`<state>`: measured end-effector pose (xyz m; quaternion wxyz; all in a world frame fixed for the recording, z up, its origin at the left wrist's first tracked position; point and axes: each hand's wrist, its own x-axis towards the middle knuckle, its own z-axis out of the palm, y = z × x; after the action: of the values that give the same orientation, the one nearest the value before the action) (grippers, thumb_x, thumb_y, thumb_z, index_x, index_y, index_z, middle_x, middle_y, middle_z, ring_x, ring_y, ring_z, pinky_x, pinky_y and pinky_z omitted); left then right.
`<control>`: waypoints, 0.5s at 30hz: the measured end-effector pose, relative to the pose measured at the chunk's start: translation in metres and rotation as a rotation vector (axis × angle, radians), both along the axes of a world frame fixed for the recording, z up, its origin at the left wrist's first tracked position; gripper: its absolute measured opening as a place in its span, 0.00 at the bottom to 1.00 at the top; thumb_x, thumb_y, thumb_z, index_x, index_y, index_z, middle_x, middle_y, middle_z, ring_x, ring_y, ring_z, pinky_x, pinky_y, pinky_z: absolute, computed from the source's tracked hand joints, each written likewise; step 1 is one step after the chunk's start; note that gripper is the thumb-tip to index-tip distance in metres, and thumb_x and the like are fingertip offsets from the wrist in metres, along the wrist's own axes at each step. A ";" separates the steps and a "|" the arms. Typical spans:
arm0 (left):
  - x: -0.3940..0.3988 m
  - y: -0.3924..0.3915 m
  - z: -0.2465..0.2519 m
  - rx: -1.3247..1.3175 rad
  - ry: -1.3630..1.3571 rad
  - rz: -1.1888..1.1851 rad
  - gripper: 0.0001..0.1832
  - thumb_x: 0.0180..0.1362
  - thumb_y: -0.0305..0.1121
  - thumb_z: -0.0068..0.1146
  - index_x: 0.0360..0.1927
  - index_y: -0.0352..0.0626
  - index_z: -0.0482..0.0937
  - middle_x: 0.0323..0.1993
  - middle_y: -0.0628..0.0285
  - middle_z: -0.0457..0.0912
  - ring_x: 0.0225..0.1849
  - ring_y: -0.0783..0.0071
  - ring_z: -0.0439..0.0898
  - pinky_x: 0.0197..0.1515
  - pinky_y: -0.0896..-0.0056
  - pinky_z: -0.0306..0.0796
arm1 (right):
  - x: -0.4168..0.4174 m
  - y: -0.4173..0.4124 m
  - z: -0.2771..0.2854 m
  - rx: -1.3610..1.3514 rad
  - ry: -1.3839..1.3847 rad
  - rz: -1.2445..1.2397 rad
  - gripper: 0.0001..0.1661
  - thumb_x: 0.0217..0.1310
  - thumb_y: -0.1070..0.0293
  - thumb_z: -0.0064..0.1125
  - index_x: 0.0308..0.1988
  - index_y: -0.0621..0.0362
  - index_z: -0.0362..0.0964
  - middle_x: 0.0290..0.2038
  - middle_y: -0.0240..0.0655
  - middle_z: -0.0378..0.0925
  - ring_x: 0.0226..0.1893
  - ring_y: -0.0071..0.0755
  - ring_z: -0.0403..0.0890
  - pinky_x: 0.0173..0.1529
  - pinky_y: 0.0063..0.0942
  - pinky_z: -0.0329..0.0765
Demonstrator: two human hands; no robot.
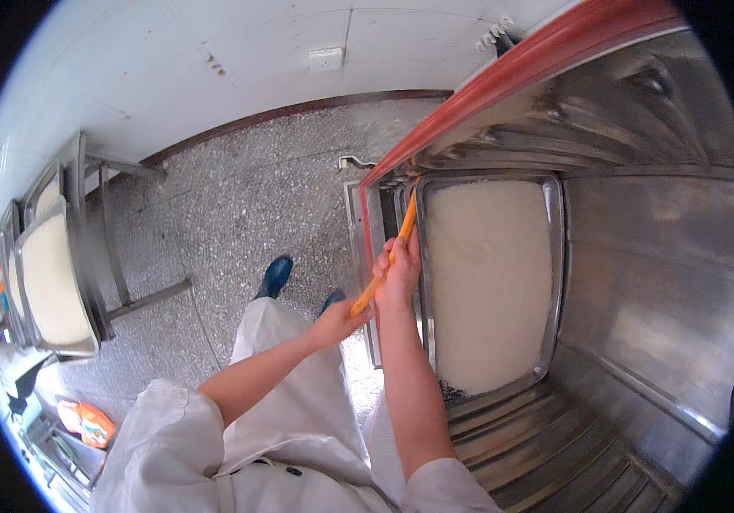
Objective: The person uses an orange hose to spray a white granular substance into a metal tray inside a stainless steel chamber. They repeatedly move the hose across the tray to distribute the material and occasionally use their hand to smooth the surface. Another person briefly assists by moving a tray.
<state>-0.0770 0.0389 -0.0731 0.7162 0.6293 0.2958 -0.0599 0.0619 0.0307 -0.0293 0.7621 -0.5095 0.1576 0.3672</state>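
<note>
My left hand (336, 322) is closed around the near end of an orange stick (408, 221), perhaps a wooden handle. Further along the same stick, my right hand (399, 266) grips it beside the tray's left rim. The stick's far end reaches the upper left corner of a steel tray (556, 218), where any tip is hidden. That tray sits inside a steel steaming cabinet (655, 256) with ribbed side walls. Pale, fine-grained food (488, 276), which looks like rice, fills it, with faint swirl marks on the upper part of its surface.
A red door gasket (521, 70) edges the cabinet opening, with a metal latch (355, 161) beside it. At left, a steel rack (75, 224) holds trays of pale grain (54, 282). An orange bag (86, 423) lies lower left. The floor (226, 186) is speckled terrazzo.
</note>
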 end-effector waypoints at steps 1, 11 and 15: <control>0.002 0.000 -0.006 0.007 -0.015 0.035 0.15 0.55 0.43 0.53 0.33 0.39 0.72 0.18 0.59 0.71 0.22 0.71 0.69 0.29 0.70 0.65 | 0.000 0.003 -0.002 -0.002 0.015 0.018 0.27 0.61 0.66 0.43 0.60 0.42 0.50 0.23 0.24 0.63 0.10 0.12 0.56 0.12 0.13 0.53; -0.013 0.051 -0.072 0.665 -0.117 -0.603 0.34 0.39 0.23 0.56 0.55 0.36 0.61 0.55 0.54 0.63 0.52 0.55 0.66 0.49 0.61 0.66 | -0.051 -0.067 0.051 -0.011 -0.051 0.054 0.28 0.61 0.66 0.43 0.60 0.44 0.48 0.25 0.26 0.64 0.10 0.13 0.57 0.10 0.11 0.55; 0.098 0.083 -0.053 1.036 0.014 -0.540 0.34 0.45 0.24 0.48 0.60 0.44 0.55 0.58 0.56 0.59 0.49 0.57 0.70 0.40 0.63 0.73 | -0.048 -0.086 0.098 -0.124 -0.092 -0.116 0.26 0.61 0.64 0.43 0.59 0.50 0.50 0.25 0.26 0.63 0.11 0.11 0.58 0.10 0.10 0.55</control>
<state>0.0214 0.1216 -0.1260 0.2725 0.9502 0.1202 -0.0919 0.0138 -0.0555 0.0692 0.7554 -0.5621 0.1744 0.2881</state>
